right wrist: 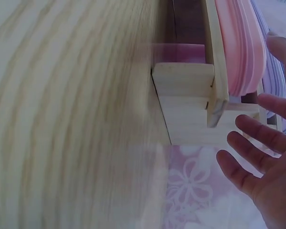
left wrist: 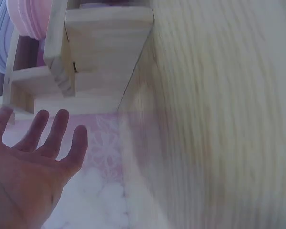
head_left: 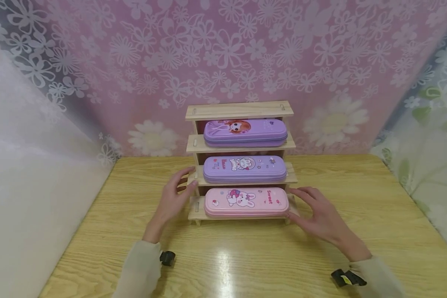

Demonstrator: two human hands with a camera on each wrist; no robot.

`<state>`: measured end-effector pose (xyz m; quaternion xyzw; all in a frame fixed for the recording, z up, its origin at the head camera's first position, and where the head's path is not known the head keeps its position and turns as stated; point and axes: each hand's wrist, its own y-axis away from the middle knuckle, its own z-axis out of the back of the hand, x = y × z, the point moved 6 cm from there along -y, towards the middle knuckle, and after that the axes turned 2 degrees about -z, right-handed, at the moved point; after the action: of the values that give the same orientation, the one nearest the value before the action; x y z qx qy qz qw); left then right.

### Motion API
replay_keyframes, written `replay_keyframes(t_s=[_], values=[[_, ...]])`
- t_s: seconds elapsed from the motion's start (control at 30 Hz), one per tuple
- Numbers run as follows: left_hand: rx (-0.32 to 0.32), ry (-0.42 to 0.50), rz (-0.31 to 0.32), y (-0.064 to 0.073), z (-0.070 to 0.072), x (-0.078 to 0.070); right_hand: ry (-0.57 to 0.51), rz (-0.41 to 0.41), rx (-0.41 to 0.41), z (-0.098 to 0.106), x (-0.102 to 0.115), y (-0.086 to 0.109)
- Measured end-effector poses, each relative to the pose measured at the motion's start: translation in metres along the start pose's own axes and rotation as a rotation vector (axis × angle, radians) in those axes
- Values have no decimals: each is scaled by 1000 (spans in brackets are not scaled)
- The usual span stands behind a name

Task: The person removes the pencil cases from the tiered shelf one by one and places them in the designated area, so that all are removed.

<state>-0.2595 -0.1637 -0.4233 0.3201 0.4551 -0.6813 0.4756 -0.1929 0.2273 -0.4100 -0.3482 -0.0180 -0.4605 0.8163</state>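
A wooden tiered rack [head_left: 240,109] stands on the table with three pencil cases on its steps. The pink case [head_left: 251,203] with a rabbit and the word "Sweet" lies lowest; above it is a lilac case [head_left: 260,167] with a rabbit, and higher still a purple case [head_left: 223,128] with a red-haired girl. My left hand [head_left: 174,198] is at the rack's left side, fingers loosely spread, thumb and index finger near the second step. At the right end of the pink case is my right hand [head_left: 322,215], thumb by the case's corner and fingers spread apart in the right wrist view.
The wood-grained tabletop [head_left: 223,248] extends around the rack. Behind it hangs a pink floral cloth [head_left: 223,62], with pale sheets at left and right. A black camera strap mount [head_left: 167,258] sits on the left wrist, another [head_left: 346,278] on the right.
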Motion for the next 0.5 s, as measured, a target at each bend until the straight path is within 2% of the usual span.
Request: replay_keyframes(t_s=[0.27, 0.5], values=[[30, 26, 59, -9, -10, 9, 0, 28, -1, -11, 2, -4], [35, 120, 132, -13, -14, 17, -6, -22, 26, -16, -1, -6]])
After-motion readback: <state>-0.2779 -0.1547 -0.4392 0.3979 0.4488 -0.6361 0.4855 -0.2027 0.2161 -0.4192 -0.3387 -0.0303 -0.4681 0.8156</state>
